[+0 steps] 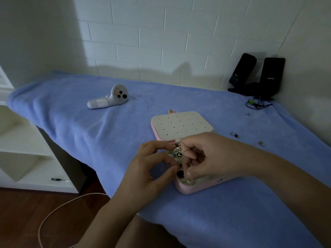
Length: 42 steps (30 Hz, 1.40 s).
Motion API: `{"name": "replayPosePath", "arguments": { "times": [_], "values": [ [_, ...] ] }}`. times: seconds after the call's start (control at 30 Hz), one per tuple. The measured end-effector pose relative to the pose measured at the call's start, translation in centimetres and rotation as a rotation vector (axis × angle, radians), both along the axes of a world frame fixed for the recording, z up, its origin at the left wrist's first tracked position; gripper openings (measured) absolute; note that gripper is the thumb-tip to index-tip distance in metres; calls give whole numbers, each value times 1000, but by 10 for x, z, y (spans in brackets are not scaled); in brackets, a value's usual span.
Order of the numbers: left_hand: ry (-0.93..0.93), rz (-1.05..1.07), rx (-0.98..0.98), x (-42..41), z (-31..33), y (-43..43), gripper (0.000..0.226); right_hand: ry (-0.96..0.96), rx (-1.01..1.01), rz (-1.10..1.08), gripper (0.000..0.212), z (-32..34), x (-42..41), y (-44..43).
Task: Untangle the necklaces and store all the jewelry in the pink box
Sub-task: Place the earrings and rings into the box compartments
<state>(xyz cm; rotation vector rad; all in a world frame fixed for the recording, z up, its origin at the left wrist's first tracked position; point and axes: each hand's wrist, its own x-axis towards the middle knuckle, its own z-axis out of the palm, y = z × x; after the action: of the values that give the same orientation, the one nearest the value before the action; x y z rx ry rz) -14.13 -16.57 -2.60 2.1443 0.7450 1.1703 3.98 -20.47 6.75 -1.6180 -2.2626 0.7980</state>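
Note:
The pink box point(186, 189) lies open on the blue towel, its cream perforated lid point(180, 125) folded flat behind it. Both hands hover over the box's tray. My left hand point(152, 169) has its fingers curled, thumb and forefinger close together at the tray's left side. My right hand point(202, 156) pinches something thin above the tray; what it holds is too small to name. Inside the tray I see a black heart pendant point(179, 154), a black round piece point(180, 173) and a sparkly piece point(189, 181). Two rings, one point(234, 134) and another point(260, 143), lie on the towel to the right.
A white handheld controller point(109, 98) lies at the back left of the blue towel point(89, 140). Two black speakers point(259, 76) and cables point(256, 104) stand in the far right corner. The table's left edge drops to a wooden floor with a pink cable point(53, 212).

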Motion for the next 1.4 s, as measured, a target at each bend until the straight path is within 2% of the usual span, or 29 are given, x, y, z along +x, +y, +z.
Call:
{"name": "replayPosePath", "arguments": {
  "times": [0.17, 0.33, 0.43, 0.63, 0.83, 1.03, 1.17, 1.33, 1.4],
  "values": [
    [2, -8, 8, -1, 0, -1, 16, 107, 175, 6, 41, -11, 1, -17],
    [4, -9, 11, 0, 1, -2, 16, 249, 46, -53, 37, -17, 8, -19],
    [14, -15, 11, 1, 1, -3, 16, 285, -1, -62, 42, -18, 8, -16],
    [8, -21, -8, 0, 1, -3, 10, 274, -17, -103, 37, -18, 7, -16],
    [4, -32, -8, -1, 0, -2, 10, 291, -24, -166, 41, -17, 11, -18],
    [25, -56, 78, -3, 2, -6, 15, 235, -25, -224, 39, -17, 11, -19],
    [71, -68, 117, -1, 1, -6, 21, 234, 23, -275, 43, -13, 11, -21],
    [61, -63, 127, 1, 0, -4, 21, 115, 133, -302, 43, -18, 5, -24],
    [55, -62, 125, 2, 0, -4, 21, 54, 212, -315, 36, -20, 3, -24]
  ]
}}
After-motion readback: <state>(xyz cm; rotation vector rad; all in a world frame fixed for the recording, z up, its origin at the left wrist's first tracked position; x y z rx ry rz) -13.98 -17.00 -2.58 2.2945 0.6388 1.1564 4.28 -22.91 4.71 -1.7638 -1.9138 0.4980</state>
